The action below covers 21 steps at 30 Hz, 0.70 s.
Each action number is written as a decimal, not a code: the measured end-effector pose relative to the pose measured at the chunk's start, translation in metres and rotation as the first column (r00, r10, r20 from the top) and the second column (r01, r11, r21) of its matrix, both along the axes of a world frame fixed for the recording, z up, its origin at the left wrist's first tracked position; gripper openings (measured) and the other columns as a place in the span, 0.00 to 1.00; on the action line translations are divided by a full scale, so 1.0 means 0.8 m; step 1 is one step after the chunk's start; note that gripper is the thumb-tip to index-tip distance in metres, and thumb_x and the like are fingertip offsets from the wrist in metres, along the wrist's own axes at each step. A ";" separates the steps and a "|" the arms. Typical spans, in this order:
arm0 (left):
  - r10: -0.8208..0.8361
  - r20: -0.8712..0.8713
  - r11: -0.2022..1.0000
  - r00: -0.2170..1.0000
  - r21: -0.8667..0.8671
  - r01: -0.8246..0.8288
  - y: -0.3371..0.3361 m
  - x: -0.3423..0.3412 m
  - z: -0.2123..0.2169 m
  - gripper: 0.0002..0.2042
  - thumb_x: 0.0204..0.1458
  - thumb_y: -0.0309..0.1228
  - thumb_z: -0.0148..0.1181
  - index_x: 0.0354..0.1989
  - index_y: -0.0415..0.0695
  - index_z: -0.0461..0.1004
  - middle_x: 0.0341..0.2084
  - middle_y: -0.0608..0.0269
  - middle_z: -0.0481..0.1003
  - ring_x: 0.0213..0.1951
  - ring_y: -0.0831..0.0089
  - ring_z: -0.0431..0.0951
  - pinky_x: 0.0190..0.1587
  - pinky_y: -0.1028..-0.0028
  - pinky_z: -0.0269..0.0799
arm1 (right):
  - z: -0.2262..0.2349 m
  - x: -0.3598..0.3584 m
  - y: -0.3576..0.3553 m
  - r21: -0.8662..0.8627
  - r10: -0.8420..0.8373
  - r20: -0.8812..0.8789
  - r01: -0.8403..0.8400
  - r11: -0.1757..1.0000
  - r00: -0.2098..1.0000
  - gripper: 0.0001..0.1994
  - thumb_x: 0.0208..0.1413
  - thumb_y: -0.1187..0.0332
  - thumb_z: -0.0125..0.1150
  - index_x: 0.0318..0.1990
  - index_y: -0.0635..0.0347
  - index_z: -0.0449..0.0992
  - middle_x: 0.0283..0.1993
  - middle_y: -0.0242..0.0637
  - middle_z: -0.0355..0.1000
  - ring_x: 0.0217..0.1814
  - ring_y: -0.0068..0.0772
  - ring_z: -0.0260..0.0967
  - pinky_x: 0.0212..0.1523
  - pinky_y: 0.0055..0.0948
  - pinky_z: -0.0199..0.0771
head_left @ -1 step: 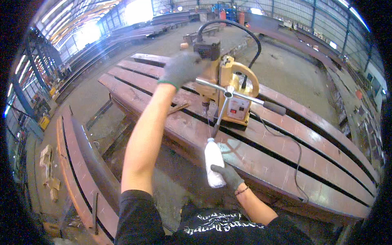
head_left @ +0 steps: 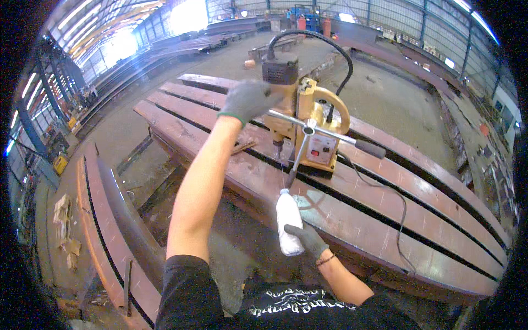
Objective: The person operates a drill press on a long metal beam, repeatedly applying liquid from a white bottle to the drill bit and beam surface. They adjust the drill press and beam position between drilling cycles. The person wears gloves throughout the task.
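Observation:
A yellow magnetic drill press (head_left: 319, 126) with a dark motor top stands upright on rust-brown steel beams (head_left: 379, 203). My left hand (head_left: 248, 102), in a grey glove, is closed around the left spoke of its feed handle (head_left: 308, 130); the grip end is hidden in my palm. Below the chuck, the drill bit (head_left: 279, 154) points down at a beam. My right hand (head_left: 309, 240), also gloved, holds a white squeeze bottle (head_left: 287, 220) tilted toward the bit. A thin stream of liquid runs between the bottle's tip and the bit area.
A black cable (head_left: 404, 220) trails from the drill across the beams to the right. Dark gaps separate the beams. A short rusty strip (head_left: 243, 147) lies left of the bit. More curved steel (head_left: 104, 220) lies lower left, near wood scraps (head_left: 69, 231).
My left hand looks less blurred and sits slightly lower on the handle side. The view has shifted a little; the bottle stays in my right hand with its stream still showing.

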<state>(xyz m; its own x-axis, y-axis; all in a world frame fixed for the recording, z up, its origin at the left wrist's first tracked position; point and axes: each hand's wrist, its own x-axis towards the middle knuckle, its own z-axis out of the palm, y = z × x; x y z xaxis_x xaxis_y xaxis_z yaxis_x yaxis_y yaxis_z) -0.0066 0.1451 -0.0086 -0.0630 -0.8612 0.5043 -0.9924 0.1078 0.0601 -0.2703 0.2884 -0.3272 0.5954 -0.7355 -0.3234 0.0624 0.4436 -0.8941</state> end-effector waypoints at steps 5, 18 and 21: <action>0.043 0.286 0.997 0.957 0.053 -0.061 -0.025 0.007 -0.023 0.24 0.54 0.57 0.58 0.30 0.47 0.86 0.31 0.50 0.83 0.36 0.50 0.85 0.41 0.54 0.80 | -0.009 -0.008 -0.014 -0.009 -0.024 -0.023 0.024 1.000 0.999 0.34 0.56 0.55 0.72 0.64 0.67 0.69 0.56 0.42 0.76 0.51 0.35 0.77 0.54 0.35 0.78; -0.102 0.331 0.991 0.938 -0.047 0.125 -0.014 0.029 -0.039 0.18 0.43 0.50 0.71 0.25 0.46 0.85 0.27 0.52 0.82 0.33 0.51 0.85 0.35 0.56 0.80 | 0.029 0.018 -0.001 0.143 -0.067 -0.106 0.082 0.986 0.992 0.30 0.58 0.59 0.70 0.63 0.69 0.70 0.52 0.41 0.77 0.47 0.36 0.79 0.49 0.34 0.80; -0.053 0.357 0.964 0.933 -0.225 0.141 -0.035 0.049 -0.062 0.16 0.44 0.49 0.71 0.24 0.47 0.85 0.26 0.51 0.82 0.32 0.51 0.85 0.35 0.56 0.80 | 0.046 0.040 0.002 0.137 -0.088 -0.082 0.098 0.986 0.993 0.29 0.58 0.59 0.70 0.61 0.70 0.71 0.50 0.41 0.78 0.45 0.37 0.79 0.47 0.34 0.80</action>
<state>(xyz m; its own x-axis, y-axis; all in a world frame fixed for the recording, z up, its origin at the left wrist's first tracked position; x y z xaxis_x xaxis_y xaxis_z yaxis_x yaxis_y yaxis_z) 0.0328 0.1174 -0.0581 -0.3480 -0.6956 0.6285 -0.9302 0.1725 -0.3241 -0.2383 0.2901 -0.2901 0.4964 -0.7307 -0.4686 0.0438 0.5602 -0.8272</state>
